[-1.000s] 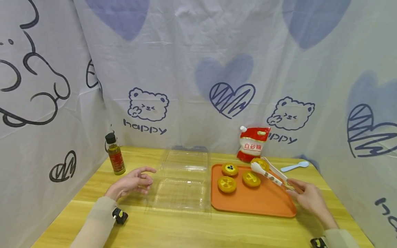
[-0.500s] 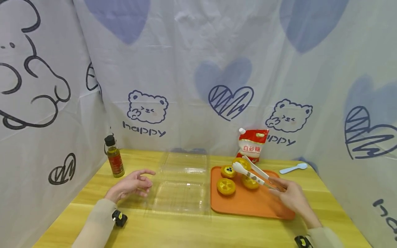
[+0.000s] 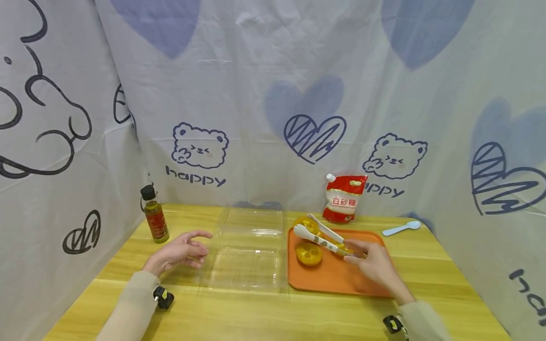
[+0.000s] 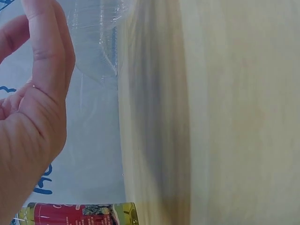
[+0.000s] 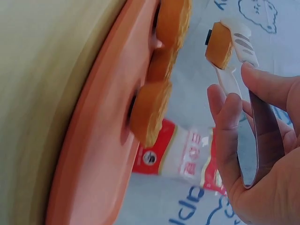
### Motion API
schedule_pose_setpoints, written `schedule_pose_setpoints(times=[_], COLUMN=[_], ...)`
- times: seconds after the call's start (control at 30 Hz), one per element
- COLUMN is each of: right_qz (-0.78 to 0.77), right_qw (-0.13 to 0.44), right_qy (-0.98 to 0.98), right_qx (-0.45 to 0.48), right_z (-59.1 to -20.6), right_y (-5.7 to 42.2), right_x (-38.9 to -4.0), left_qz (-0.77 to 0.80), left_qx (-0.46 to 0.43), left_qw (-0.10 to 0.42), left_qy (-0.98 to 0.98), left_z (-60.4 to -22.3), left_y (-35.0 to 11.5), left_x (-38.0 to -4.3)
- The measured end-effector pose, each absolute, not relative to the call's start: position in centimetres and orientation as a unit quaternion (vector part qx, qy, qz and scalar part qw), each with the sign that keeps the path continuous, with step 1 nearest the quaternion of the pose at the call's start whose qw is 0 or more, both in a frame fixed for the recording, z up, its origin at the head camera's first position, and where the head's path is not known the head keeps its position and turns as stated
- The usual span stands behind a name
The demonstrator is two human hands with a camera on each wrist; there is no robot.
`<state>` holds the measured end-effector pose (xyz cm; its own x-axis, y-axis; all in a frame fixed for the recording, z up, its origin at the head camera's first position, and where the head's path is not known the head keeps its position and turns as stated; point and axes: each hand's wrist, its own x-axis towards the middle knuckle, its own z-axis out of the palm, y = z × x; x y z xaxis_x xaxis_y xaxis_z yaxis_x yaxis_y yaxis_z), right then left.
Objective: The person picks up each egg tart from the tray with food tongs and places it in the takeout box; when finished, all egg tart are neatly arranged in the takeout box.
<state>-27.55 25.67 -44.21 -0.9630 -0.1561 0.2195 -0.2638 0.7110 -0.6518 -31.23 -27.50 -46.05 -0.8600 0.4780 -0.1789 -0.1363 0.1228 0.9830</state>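
Tart [image 5: 219, 47] pinched in tongs [image 3: 317, 239], clear of the tray [image 3: 337, 280]

The tongs are held in the right hand [image 3: 375, 266], with thumb and fingers set on opposite arms, presumably because the pinch would be lost if the squeeze were eased. The tart is gripped at opposite sides near the tips and is carried above the tray's far left corner. Below, three other tarts [image 3: 309, 255] are left on the tray, two of them partly hidden by the tongs in the head view; height is perhaps kept so that they are not knocked.

By the left hand [image 3: 181, 253] nothing is held; its fingers are loosely bent just beside the clear container [image 3: 249, 287], and whether it is touched cannot be told. The container is laid open, seemingly so that it can be reached into from above. The bottle [image 3: 156, 221], sugar bag [image 3: 342, 199] and spoon [image 3: 402, 228] are set around the desk [image 3: 256, 317], apparently out of the hands' way
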Motion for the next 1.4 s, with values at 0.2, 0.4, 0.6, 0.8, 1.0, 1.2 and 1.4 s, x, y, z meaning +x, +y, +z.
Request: schedule_pose_setpoints(times=[0.2, 0.4, 0.6, 0.8, 1.0, 1.2, 1.4], right_qz=[0.36, 0.376, 0.373, 0.4, 0.414, 0.406, 0.4], right_qw=[0.074, 0.061, 0.08, 0.07, 0.044, 0.052, 0.04], right_qy=[-0.921, -0.917, -0.917, -0.904, -0.899, -0.897, -0.899], right_qx=[0.128, 0.122, 0.118, 0.136, 0.141, 0.165, 0.172], right_z=[-44.1, -44.4, -44.9, -44.9, -44.8, -44.7, -44.7], right_y=[24.1, 22.4, 20.5, 18.9, 17.4, 16.2, 15.4], right_x=[-27.7, -27.8, -28.0, -27.9, -27.7, -27.9, -27.9], left_qz=[0.652, 0.653, 0.652, 0.654, 0.655, 0.658, 0.654], left_qx=[0.111, 0.111, 0.112, 0.117, 0.114, 0.117, 0.117], left_qw=[0.234, 0.231, 0.231, 0.234, 0.238, 0.234, 0.236], left_qy=[0.712, 0.713, 0.713, 0.71, 0.708, 0.706, 0.709], left_z=[-46.3, -46.6, -46.4, -46.3, -46.5, -46.5, -46.3], left_y=[-27.4, -27.4, -27.3, -27.4, -27.6, -27.5, -27.7], left_x=[-31.5, -31.7, -31.7, -31.7, -31.6, -31.6, -31.6])
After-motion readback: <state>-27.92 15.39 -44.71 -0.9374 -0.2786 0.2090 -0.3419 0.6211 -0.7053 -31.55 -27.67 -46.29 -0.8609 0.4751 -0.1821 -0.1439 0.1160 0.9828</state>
